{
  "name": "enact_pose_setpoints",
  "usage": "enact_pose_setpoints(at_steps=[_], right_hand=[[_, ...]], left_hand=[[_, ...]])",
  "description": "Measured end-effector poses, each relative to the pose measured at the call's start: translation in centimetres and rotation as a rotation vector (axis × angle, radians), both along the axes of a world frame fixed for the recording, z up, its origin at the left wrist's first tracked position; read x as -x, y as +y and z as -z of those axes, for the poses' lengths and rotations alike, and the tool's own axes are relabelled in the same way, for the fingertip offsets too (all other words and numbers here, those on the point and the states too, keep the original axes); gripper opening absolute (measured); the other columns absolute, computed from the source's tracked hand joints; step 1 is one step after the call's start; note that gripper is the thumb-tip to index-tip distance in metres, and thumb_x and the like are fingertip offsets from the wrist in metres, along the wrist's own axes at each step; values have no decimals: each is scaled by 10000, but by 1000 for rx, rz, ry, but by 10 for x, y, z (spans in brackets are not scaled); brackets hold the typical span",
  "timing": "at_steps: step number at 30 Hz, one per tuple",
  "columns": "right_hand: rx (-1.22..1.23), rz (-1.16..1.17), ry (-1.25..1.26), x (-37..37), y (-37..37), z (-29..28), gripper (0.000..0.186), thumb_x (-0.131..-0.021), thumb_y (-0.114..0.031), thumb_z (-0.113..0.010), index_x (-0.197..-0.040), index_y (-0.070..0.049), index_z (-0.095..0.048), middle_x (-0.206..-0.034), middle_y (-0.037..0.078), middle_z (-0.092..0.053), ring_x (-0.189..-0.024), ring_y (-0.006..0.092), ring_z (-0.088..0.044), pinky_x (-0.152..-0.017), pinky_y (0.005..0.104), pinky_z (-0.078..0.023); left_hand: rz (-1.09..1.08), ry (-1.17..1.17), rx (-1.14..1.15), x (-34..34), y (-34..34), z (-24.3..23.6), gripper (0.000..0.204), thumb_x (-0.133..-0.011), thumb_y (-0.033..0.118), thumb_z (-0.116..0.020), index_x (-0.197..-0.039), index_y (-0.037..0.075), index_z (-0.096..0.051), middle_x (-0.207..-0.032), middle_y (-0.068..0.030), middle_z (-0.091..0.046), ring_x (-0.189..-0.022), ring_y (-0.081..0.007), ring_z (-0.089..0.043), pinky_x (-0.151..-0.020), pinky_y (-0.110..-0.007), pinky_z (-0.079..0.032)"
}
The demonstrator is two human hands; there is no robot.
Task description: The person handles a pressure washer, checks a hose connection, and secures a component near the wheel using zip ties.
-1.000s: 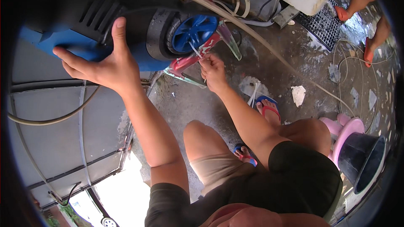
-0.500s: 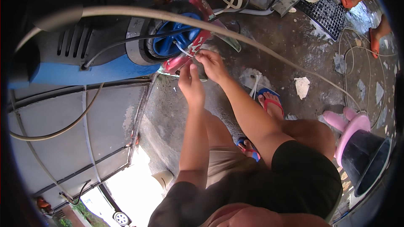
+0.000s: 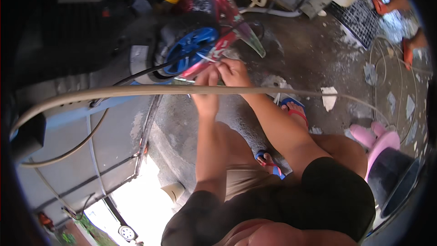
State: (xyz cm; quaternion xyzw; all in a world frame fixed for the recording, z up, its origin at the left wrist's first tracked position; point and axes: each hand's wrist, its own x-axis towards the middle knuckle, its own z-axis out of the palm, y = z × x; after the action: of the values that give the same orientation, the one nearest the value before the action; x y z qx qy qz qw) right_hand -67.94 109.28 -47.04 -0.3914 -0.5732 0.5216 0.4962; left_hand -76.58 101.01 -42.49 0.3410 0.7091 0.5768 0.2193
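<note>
A thin white strip (image 3: 207,57), which looks like a cable tie, comes out from the spokes of a blue wheel (image 3: 200,41) on a black and blue machine. My right hand (image 3: 234,72) pinches the strip's near end beside a chipped red panel (image 3: 195,70). Just left of it, my left hand (image 3: 206,92) is raised with its fingers together at the panel's lower edge. What lies between those fingertips is blurred and hidden. A beige hose (image 3: 150,90) runs across the view over my left hand and right wrist.
Another person's feet in orange footwear (image 3: 406,53) stand at the far right by a black grate (image 3: 355,20). A pink stool (image 3: 381,148) with a black bucket (image 3: 392,169) is at right. A metal gate (image 3: 118,141) stands at left. Loose hose (image 3: 383,64) lies coiled on the wet floor.
The beige hose has swung nearer to me, from above the wheel to across my hands. Both hands remain at the strip and panel, shifted only slightly.
</note>
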Motion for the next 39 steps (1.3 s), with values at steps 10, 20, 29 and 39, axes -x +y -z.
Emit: enact_pose_setpoints(at_steps=[10,20,29,39], right_hand=[[-538,139,-123,-26,42,-154,545,-888,-329,-709,-1326,-46,-551,-1253,172,-585,-1174,364,-545,-1024,465,-380],[-234,-82,-38,-34,111,-138,512,-1033,-426,-517,-1404,-77,-473,-1224,170,-633,-1128,278,-611,-972,369,-454],[-217,-52,-179,-46,119,-142,627,-1055,-537,-359,-1444,-46,-388,-1346,234,-564,-1284,388,-523,-1073,412,-381],[-149,-87,-204,-48,130,-140,643,-1061,-536,-323,-1446,-22,-360,-1378,265,-520,-1316,402,-488,-1101,417,-346]], left_hand=[[-187,570,-616,116,-18,-265,837,-940,321,-706,-1534,-13,-219,-1433,-164,-452,-1209,-214,-484,-1052,-342,-358],[-165,799,-584,81,55,-301,1020,-757,304,-902,-1508,-53,-310,-1411,-252,-402,-1288,-326,-433,-1095,-394,-347],[-341,993,-405,45,57,-293,1131,-718,454,-902,-1524,-46,-286,-1257,-300,-350,-1220,-365,-345,-1047,-406,-336],[-164,234,-551,72,-8,-98,241,-908,190,-712,-984,-5,-591,-948,-117,-601,-935,-201,-581,-853,-356,-475]])
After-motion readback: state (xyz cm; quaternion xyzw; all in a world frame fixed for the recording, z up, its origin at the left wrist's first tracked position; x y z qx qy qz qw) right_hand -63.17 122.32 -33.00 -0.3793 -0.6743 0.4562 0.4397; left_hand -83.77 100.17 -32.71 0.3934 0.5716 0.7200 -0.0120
